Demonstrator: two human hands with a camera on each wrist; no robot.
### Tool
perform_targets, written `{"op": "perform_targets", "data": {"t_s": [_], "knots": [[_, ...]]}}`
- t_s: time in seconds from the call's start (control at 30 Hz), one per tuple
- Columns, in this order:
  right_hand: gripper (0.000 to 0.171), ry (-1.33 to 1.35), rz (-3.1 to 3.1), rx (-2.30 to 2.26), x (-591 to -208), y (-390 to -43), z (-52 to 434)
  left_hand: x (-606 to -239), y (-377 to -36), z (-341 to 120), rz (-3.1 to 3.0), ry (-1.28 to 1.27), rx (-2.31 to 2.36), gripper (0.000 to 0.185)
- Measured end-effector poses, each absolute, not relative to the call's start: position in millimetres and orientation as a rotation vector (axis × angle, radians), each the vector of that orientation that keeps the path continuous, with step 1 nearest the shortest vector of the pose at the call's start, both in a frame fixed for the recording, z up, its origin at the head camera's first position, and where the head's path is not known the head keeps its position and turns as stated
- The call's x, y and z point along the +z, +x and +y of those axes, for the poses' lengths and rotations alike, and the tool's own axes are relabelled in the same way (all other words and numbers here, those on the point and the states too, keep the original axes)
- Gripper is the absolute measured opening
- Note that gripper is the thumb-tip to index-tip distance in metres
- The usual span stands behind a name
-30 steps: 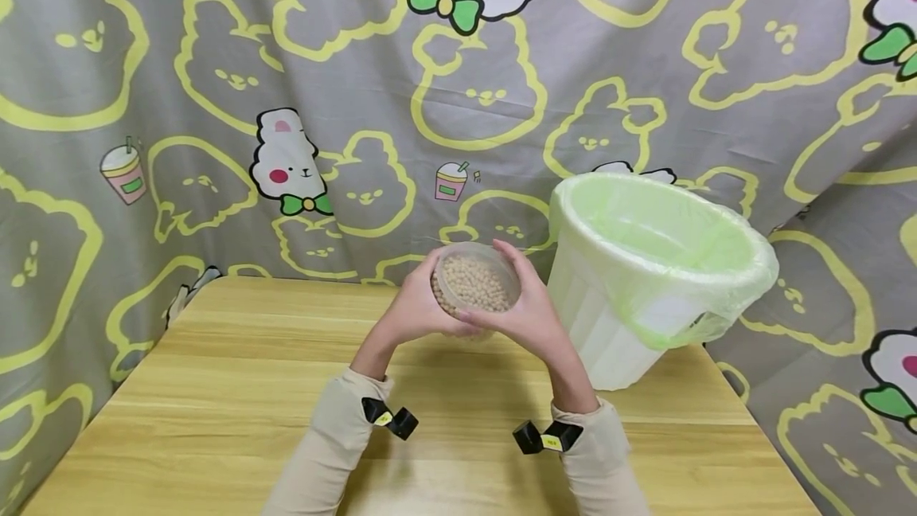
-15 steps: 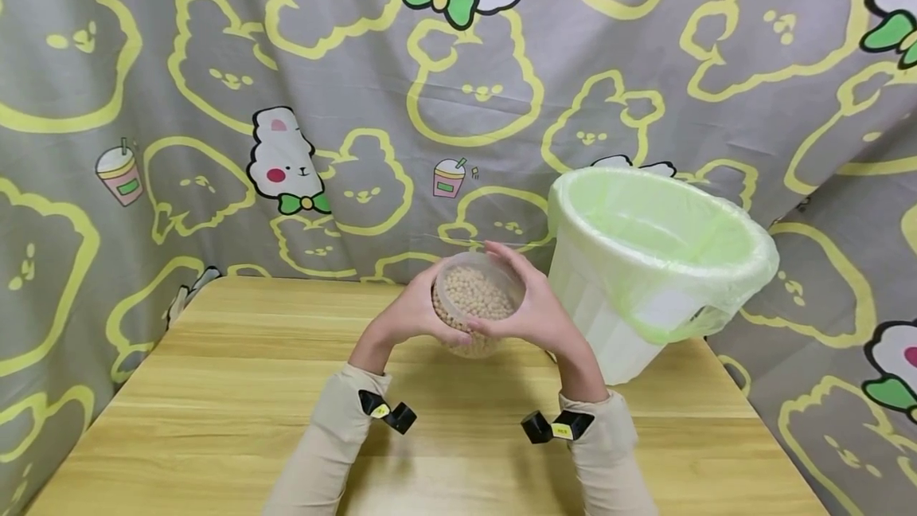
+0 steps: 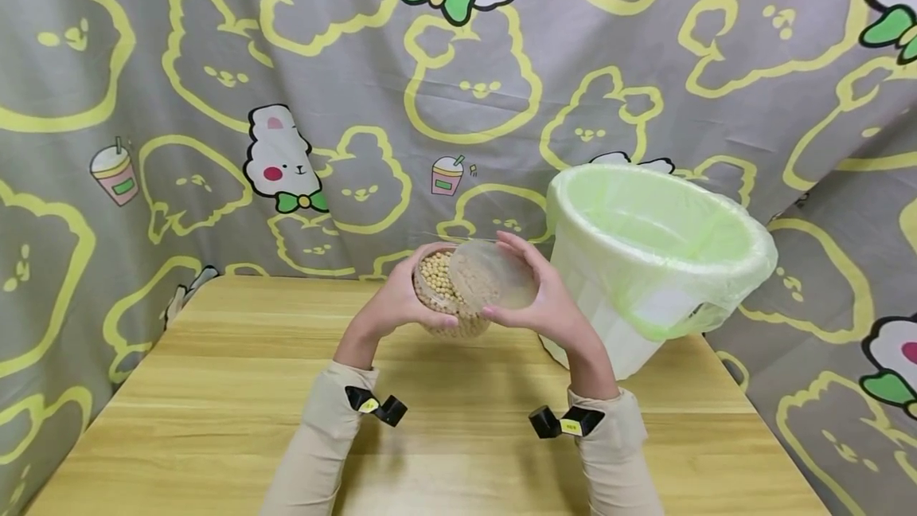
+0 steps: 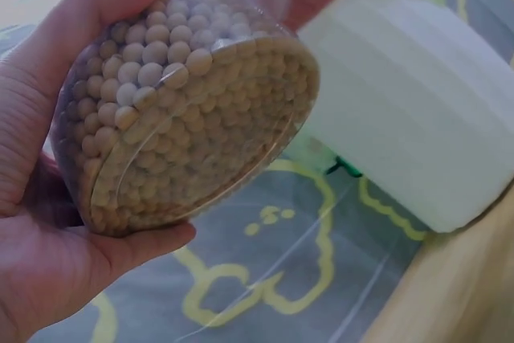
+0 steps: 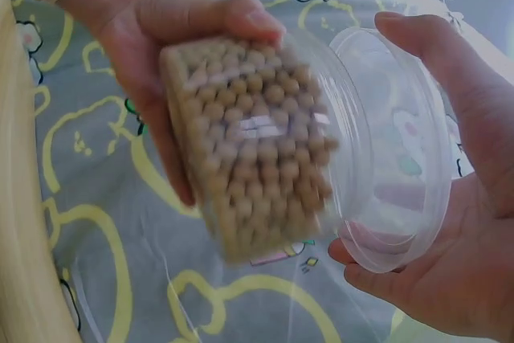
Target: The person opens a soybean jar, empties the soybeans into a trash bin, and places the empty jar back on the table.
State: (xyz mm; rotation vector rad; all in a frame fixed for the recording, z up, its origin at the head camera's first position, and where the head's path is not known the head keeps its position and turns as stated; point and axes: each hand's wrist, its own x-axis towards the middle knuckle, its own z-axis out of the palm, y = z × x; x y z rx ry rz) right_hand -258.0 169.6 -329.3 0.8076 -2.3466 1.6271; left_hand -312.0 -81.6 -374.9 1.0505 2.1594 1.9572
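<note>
My left hand (image 3: 396,302) grips a clear round tub of soybeans (image 3: 438,291) above the far side of the wooden table (image 3: 215,420). In the left wrist view the tub of soybeans (image 4: 185,110) sits in my left hand (image 4: 48,166), fingers curled round its wall. My right hand (image 3: 544,305) holds the clear lid (image 3: 494,275), lifted off and shifted right of the tub's mouth. The right wrist view shows the lid (image 5: 401,158) in my right hand (image 5: 466,222), apart from the tub of soybeans (image 5: 249,142), which my left hand (image 5: 161,46) holds.
A white bin lined with a pale green bag (image 3: 652,261) stands tilted at the table's back right, close to my right hand; the bin (image 4: 418,102) also fills the left wrist view. A patterned grey curtain (image 3: 215,102) hangs behind and around the table.
The lid was on the tub; now my right hand has pulled it off to the right while my left hand drew the tub slightly left. Beans lie exposed.
</note>
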Motion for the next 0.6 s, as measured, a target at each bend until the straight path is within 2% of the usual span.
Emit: {"op": "perform_targets", "data": {"t_s": [0.4,0.6], "knots": [[0.089,0.637,-2.477,1.588,-335.2,-263.9,187.6,-361.2,-311.8,-114.9,2.237,0.864,2.169,0.102],[0.090,0.599,-2.650,1.332,-361.6,-266.0,195.1,-357.3,-309.9,-120.3,2.205,0.791,2.235,0.105]]}}
